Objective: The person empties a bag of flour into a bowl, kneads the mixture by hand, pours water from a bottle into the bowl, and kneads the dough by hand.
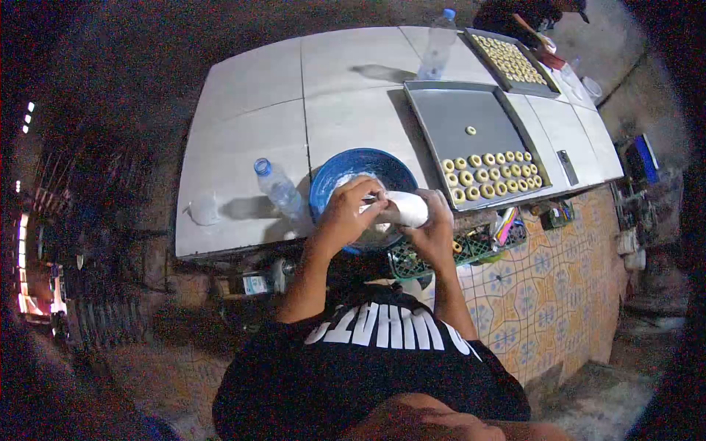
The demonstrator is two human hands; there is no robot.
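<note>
My right hand [434, 228] is wrapped round a white cylinder [407, 209] that looks like a cup or small tub, tilted on its side. At its left end, my left hand [351, 212] is closed, with thumb and fingertips pinched together; what they hold, if anything, is too small to make out. Both hands are over a blue basin [365, 159] with whitish contents, partly hidden by the hands. Left of the basin a clear bottle [279, 189] with a blue top leans in view, and a clear cup [204, 211] is farther left.
Right of the basin lies a grey tray [460, 103] with rows of small dough rings [487, 190]. A second filled tray [546, 86], another bottle [437, 48] and a phone [568, 167] are beyond. A co-worker [518, 18] is at the far corner. A green crate [471, 246] is below the table edge.
</note>
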